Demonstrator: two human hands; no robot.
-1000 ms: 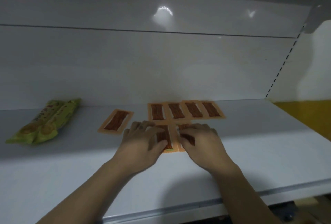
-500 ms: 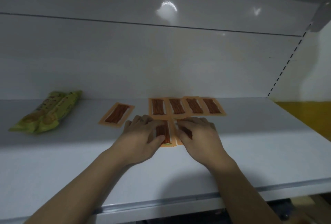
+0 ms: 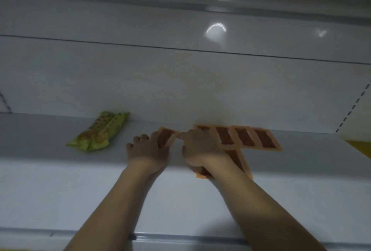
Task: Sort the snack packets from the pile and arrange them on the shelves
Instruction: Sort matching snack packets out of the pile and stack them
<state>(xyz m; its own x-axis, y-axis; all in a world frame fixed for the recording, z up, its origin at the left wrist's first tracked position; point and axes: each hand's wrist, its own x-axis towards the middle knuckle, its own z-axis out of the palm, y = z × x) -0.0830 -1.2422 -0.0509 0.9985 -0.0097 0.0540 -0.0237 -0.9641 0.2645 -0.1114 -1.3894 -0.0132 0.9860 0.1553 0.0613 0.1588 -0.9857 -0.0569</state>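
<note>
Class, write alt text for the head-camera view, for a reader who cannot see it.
Two bare hands arrange flat orange snack packets on a white shelf. The left hand touches a lone orange packet; the right hand lies over the front packets, just before a back row of packets. A green packet lies further left.

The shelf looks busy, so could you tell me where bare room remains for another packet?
Free: the shelf in front of the green packet, and right of the orange row. Crowded: the middle, under the left hand and right hand.
</note>
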